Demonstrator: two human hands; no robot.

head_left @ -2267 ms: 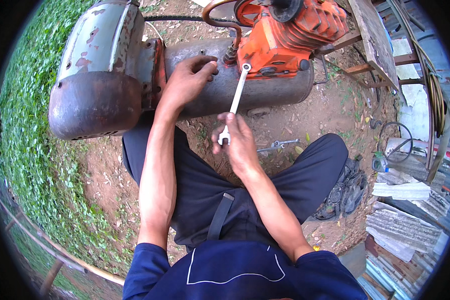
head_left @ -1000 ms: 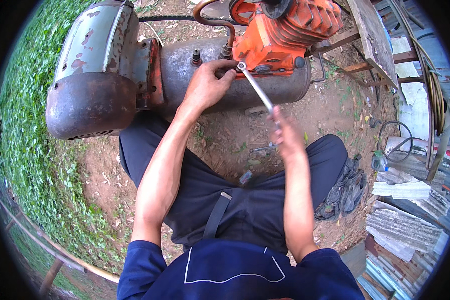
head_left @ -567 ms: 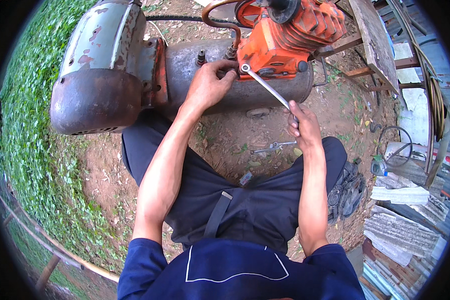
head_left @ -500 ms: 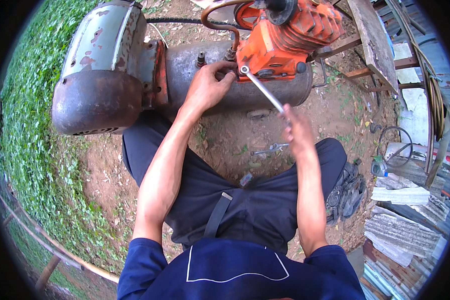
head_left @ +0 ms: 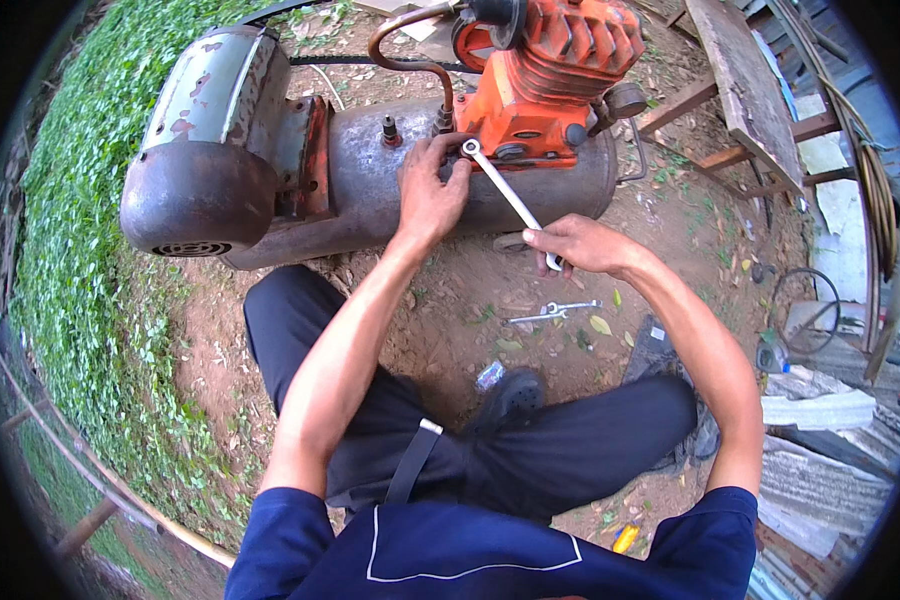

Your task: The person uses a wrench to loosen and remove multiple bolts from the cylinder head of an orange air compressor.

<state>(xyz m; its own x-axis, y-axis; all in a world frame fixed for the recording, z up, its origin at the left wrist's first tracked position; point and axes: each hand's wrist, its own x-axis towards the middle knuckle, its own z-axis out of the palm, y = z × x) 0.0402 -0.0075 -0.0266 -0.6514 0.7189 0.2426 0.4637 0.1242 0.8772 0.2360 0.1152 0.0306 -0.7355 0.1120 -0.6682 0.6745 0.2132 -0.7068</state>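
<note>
A long silver wrench has its ring end at the lower left corner of the orange compressor pump. My right hand is closed on its open-ended end, below and right of the pump. My left hand has its fingers curled at the pump's base beside the ring end; whatever is in them is hidden. The pump sits on a rusty grey tank. A motor with flaking paint is at the left, and a copper pipe bends down to a fitting by the pump.
Smaller wrenches lie on the dirt beside my crossed legs. Grass covers the left side, with bamboo poles at lower left. At right are a wooden board on a frame, a coiled hose and corrugated sheets.
My right hand and the wrench's near end have dropped lower, the forearm swung out rightward. My left hand stays by the ring end. The view has shifted, showing more ground and my shoe.
</note>
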